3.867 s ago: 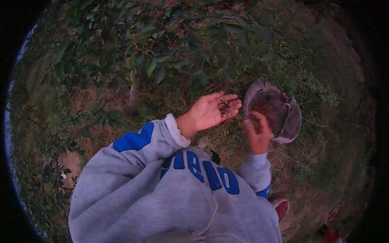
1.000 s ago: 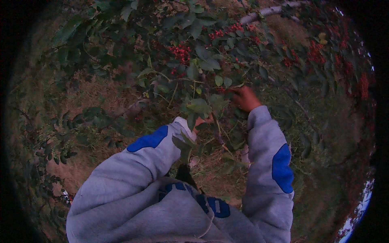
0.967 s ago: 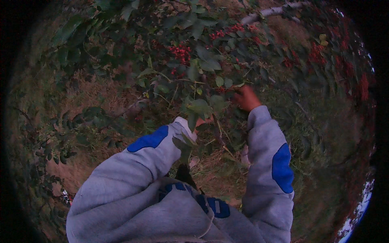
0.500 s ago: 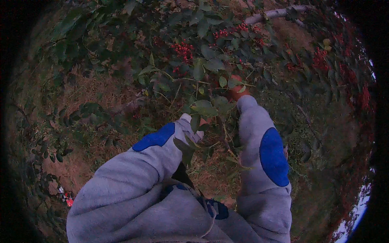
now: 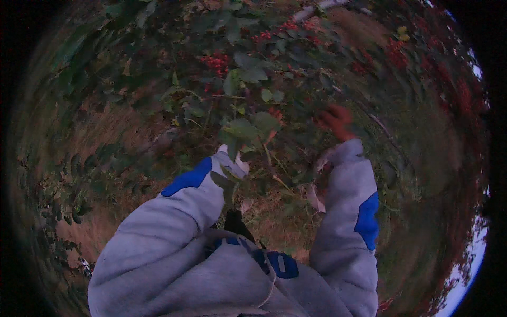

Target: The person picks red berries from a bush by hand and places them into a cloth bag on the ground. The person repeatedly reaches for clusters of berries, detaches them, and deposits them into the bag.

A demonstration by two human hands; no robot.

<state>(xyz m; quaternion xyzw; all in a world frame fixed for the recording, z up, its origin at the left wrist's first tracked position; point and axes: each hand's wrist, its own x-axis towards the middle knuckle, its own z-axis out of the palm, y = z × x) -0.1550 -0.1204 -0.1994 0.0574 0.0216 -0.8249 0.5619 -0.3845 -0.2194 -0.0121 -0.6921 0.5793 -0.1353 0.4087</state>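
Observation:
A leafy bush (image 5: pixel 248 79) with clusters of red berries (image 5: pixel 216 61) fills the upper half of the view. My right hand (image 5: pixel 335 121) is raised into the branches right of centre; it is blurred, so its fingers cannot be made out. Large green leaves (image 5: pixel 240 129) cover my left hand almost entirely, and only the grey cuff of the left sleeve (image 5: pixel 229 158) shows below them. Both arms wear a grey sweatshirt with blue patches (image 5: pixel 187 179).
More red berry clusters (image 5: pixel 393 53) hang at the upper right. A pale branch (image 5: pixel 311 10) crosses the top. Dry grass and bare ground (image 5: pixel 264 216) lie between my arms. The outer parts of the picture are smeared.
About four seconds ago both hands were over a round container on the grass. Since half a second ago my right hand has moved rightward in the bush; the view has swung.

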